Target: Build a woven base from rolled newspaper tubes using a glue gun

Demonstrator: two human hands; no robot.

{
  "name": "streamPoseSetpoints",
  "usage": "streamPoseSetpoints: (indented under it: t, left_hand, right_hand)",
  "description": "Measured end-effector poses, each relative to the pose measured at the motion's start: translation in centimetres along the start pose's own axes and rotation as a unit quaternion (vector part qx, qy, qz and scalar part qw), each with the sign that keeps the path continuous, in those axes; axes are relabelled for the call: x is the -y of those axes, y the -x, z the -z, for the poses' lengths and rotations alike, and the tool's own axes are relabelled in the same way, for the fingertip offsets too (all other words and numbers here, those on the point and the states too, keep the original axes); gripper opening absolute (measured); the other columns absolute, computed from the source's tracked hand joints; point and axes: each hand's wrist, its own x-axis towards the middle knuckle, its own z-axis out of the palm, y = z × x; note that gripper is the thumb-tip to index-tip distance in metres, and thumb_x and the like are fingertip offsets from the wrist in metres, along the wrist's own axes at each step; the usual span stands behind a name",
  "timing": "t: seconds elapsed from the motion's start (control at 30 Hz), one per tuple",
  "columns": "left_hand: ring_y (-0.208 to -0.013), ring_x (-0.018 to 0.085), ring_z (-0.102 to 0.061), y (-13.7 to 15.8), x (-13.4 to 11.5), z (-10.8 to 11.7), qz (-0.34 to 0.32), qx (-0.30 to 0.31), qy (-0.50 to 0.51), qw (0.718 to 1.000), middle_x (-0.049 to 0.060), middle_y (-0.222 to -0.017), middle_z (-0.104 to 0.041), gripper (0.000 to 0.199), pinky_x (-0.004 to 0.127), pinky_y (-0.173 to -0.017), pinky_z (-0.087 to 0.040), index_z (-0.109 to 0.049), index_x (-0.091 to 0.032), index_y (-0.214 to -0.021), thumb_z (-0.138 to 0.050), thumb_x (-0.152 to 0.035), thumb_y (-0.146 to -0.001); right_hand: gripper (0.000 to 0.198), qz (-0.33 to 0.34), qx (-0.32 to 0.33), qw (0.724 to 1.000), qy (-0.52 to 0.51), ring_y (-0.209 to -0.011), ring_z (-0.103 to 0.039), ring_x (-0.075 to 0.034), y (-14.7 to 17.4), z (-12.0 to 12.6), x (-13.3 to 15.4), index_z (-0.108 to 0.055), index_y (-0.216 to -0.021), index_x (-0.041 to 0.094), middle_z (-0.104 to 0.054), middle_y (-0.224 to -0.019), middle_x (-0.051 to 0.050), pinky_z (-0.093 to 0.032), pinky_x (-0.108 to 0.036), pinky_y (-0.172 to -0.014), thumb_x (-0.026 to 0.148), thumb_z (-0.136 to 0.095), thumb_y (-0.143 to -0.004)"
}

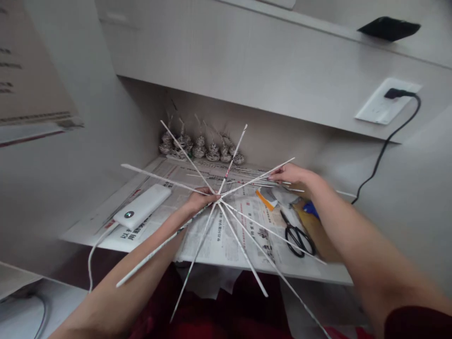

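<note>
Thin white rolled-paper sticks (243, 241) with bits of print spread out like spokes from one crossing point. At that crossing my left hand (205, 197) is closed, pinching the sticks and holding them above the newspaper-covered desk. My right hand (290, 174) is out to the right, its fingers pressed together at one of the spokes that points right. Its fingertips are small in view, and part of the stick there is hidden. Several loose paper sticks (208, 176) lie on the newspaper (229, 240) behind the spokes.
Gourd-shaped woven paper pieces (213, 151) line the back. Black-handled scissors (299, 239) and a brown envelope (318, 235) lie at right, near an orange-edged scrap (265, 199). At left rests a white power bank (143, 207) with a cable. A black cord (381, 155) hangs from the wall socket.
</note>
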Motion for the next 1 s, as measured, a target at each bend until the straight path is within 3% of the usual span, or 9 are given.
streamPoseSetpoints:
  t: [0.13,0.23,0.4,0.57,0.63,0.7,0.8,0.87,1.0]
  left_hand:
    - [-0.056,0.015,-0.054,0.2,-0.3,-0.1,-0.005,0.006,-0.01,1.0,0.002,-0.066,-0.067,0.026,0.026,-0.056,-0.041,-0.07,-0.017,-0.075,-0.075,-0.037,-0.058]
    - [-0.055,0.016,-0.054,0.3,-0.3,-0.2,-0.013,0.009,-0.013,1.0,0.002,-0.064,-0.066,0.024,0.027,-0.055,-0.041,-0.071,-0.019,-0.072,-0.075,-0.038,-0.058]
    - [-0.055,0.015,-0.053,0.3,-0.3,-0.3,-0.014,0.009,-0.014,1.0,0.002,-0.064,-0.065,0.026,0.026,-0.056,-0.04,-0.07,-0.017,-0.071,-0.076,-0.037,-0.056]
    - [-0.054,0.013,-0.053,0.3,-0.5,-0.6,-0.007,-0.02,0.008,1.0,0.001,-0.063,-0.064,0.028,0.025,-0.056,-0.041,-0.068,-0.015,-0.071,-0.076,-0.035,-0.054]
    - [-0.054,0.013,-0.053,0.3,-0.5,-0.7,-0.01,-0.035,0.013,0.999,0.002,-0.063,-0.064,0.028,0.025,-0.056,-0.041,-0.068,-0.014,-0.072,-0.076,-0.034,-0.054]
    - [-0.053,0.013,-0.052,0.3,-0.5,-0.7,-0.012,-0.049,0.014,0.999,0.002,-0.062,-0.064,0.027,0.025,-0.054,-0.041,-0.068,-0.014,-0.071,-0.075,-0.034,-0.055]
    - [-0.052,0.012,-0.052,0.2,-0.3,-0.8,-0.012,-0.061,0.029,0.998,0.001,-0.061,-0.063,0.026,0.025,-0.053,-0.04,-0.067,-0.014,-0.071,-0.075,-0.033,-0.054]
    - [-0.052,0.012,-0.051,0.1,-0.2,-0.8,-0.008,-0.063,0.04,0.997,0.001,-0.06,-0.063,0.027,0.024,-0.054,-0.039,-0.067,-0.014,-0.072,-0.076,-0.032,-0.053]
    - [-0.051,0.011,-0.05,0.2,-0.4,-0.7,0.004,-0.05,0.051,0.997,0.0,-0.059,-0.062,0.025,0.024,-0.053,-0.039,-0.067,-0.014,-0.071,-0.076,-0.031,-0.054]
  right_hand:
    - [0.016,-0.034,-0.059,0.996,0.054,-0.059,-0.055,-0.015,1.3,1.6,0.1,-0.067,-0.074,0.018,-0.064,-0.064,-0.002,-0.042,-0.027,-0.057,0.033,-0.069,-0.067]
    - [0.01,-0.019,-0.108,0.985,0.133,-0.067,-0.058,-0.02,2.4,3.2,-0.5,-0.067,-0.072,0.021,-0.067,-0.069,-0.005,-0.043,-0.03,-0.063,0.031,-0.066,-0.071]
    - [0.017,0.043,-0.236,0.942,0.236,-0.084,-0.06,-0.028,4.4,6.0,-0.7,-0.067,-0.081,0.024,-0.069,-0.088,-0.01,-0.041,-0.037,-0.074,0.038,-0.059,-0.079]
    - [0.018,0.073,-0.293,0.898,0.32,-0.08,-0.058,-0.027,8.4,6.2,2.5,-0.067,-0.084,0.028,-0.067,-0.086,-0.009,-0.037,-0.037,-0.068,0.039,-0.054,-0.083]
    - [0.019,0.056,-0.284,0.892,0.348,-0.075,-0.057,-0.026,10.6,5.7,3.6,-0.065,-0.084,0.027,-0.067,-0.083,-0.01,-0.035,-0.036,-0.064,0.04,-0.052,-0.083]
    - [0.017,0.021,-0.245,0.908,0.339,-0.068,-0.056,-0.024,12.6,5.0,3.8,-0.064,-0.082,0.027,-0.066,-0.078,-0.008,-0.034,-0.035,-0.061,0.04,-0.054,-0.082]
    - [0.017,-0.057,-0.082,0.953,0.285,-0.058,-0.055,-0.019,14.8,3.4,2.6,-0.062,-0.071,0.025,-0.064,-0.067,-0.005,-0.035,-0.032,-0.056,0.038,-0.054,-0.079]
    - [0.022,-0.067,0.016,0.97,0.234,-0.059,-0.056,-0.019,15.5,1.7,1.1,-0.062,-0.071,0.023,-0.064,-0.064,-0.004,-0.037,-0.03,-0.056,0.041,-0.052,-0.079]
    - [0.033,-0.051,0.034,0.981,0.182,-0.074,-0.062,-0.022,15.6,-2.5,-1.4,-0.067,-0.092,0.021,-0.069,-0.082,-0.005,-0.045,-0.03,-0.065,0.046,-0.06,-0.072]
